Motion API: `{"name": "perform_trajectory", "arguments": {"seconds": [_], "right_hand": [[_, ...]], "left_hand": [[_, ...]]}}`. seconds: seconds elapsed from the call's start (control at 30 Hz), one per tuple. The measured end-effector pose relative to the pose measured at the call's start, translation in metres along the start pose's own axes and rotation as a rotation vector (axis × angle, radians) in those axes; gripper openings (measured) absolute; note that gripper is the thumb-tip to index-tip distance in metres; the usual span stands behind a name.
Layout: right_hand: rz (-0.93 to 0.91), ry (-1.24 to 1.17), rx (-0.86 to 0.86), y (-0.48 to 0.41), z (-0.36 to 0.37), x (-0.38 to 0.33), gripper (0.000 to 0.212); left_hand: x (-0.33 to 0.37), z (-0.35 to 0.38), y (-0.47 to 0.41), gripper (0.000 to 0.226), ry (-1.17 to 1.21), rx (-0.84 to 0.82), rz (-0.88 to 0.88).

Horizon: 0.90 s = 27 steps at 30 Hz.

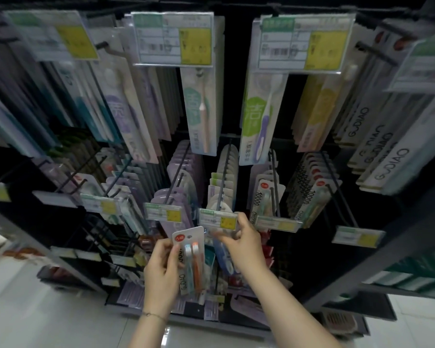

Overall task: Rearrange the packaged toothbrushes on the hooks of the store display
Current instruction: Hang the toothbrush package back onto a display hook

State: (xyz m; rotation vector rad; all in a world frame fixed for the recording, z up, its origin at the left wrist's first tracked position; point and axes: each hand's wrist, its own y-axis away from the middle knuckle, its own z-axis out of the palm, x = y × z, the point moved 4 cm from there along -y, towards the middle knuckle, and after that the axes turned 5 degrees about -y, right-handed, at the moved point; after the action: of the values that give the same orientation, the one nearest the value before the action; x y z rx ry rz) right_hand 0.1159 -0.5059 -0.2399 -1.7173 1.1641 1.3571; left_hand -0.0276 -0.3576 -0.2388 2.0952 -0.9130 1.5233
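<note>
My left hand point(161, 267) grips a toothbrush pack point(192, 259) with a blue and an orange brush, upright in front of the lower display. My right hand point(241, 239) pinches the price tag holder point(217, 219) at the tip of the middle hook point(224, 172), and a blurred pale pack edge shows under its fingers. Several white and green packs point(220, 187) hang on that hook. Purple packs point(178, 177) hang on the hook to its left.
Long toothbrush packs point(204, 109) hang from upper hooks with large price labels point(172, 37). More hooks with "10000" packs point(266, 197) stand to the right. Dark shelf frames flank the display, and a white tiled floor point(48, 310) lies below.
</note>
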Motion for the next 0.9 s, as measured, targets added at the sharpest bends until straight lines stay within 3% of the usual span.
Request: {"name": "perform_trajectory", "arguments": {"seconds": [0.43,0.9], "right_hand": [[0.022,0.134,0.088,-0.004,0.016,0.004,0.049],[0.085,0.045,0.075,0.000,0.013,0.004,0.039]], "left_hand": [[0.000,0.000,0.014,0.013,-0.005,-0.021,0.002],[0.005,0.003,0.021,0.017,0.018,-0.032,0.032]]}}
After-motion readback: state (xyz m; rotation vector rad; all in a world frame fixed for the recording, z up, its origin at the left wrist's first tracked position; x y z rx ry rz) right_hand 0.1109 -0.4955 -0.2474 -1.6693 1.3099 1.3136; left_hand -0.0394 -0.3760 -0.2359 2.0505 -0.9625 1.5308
